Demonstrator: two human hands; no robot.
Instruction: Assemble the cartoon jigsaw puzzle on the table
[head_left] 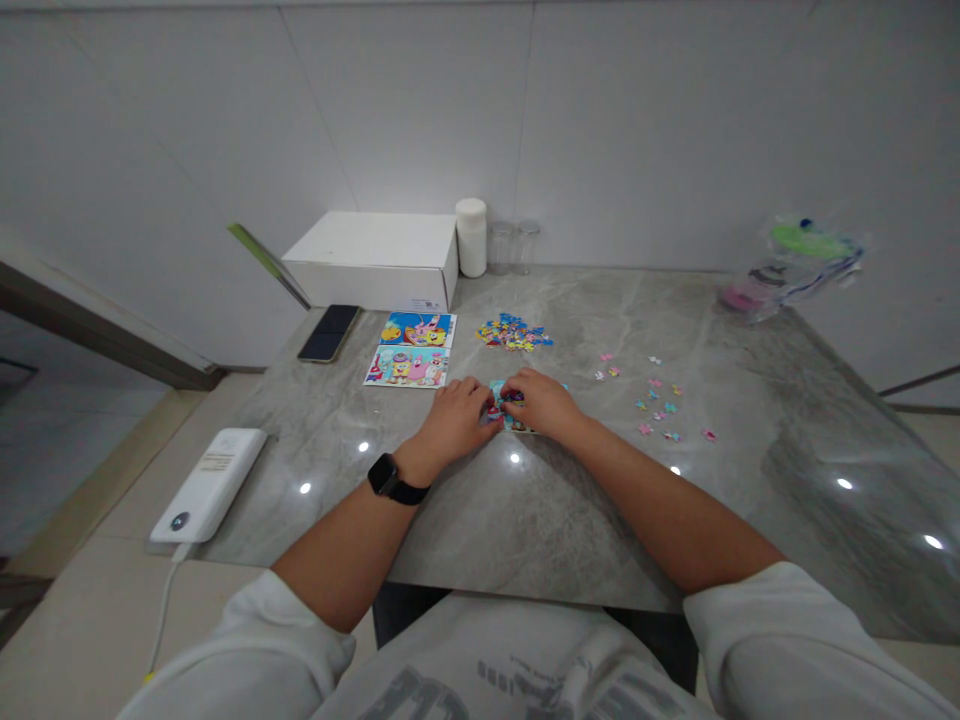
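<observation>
A small, partly assembled jigsaw puzzle (pixel 517 425) lies on the table, mostly covered by my hands. Fingers curled, my left hand (pixel 459 412) grips its left edge, and a black watch is on that wrist. My right hand (pixel 544 402) reaches over the top of the puzzle with its fingers pinched together at a jigsaw piece; the fingertips partly hide it. Beyond the hands is a heap of loose jigsaw pieces (pixel 514 333), blue and yellow for the most part. Several pink and teal pieces (pixel 655 395) lie scattered to the right. Left of my hands rests a printed cartoon picture sheet (pixel 409 367).
Against the wall stand a white box (pixel 375 245), a white bottle (pixel 471 238) and two clear glasses (pixel 528 248). A phone (pixel 329 333) lies at the left, and a white power bank (pixel 210 485) with a cable sits on the left edge. A plastic bag (pixel 795 265) occupies the far right corner.
</observation>
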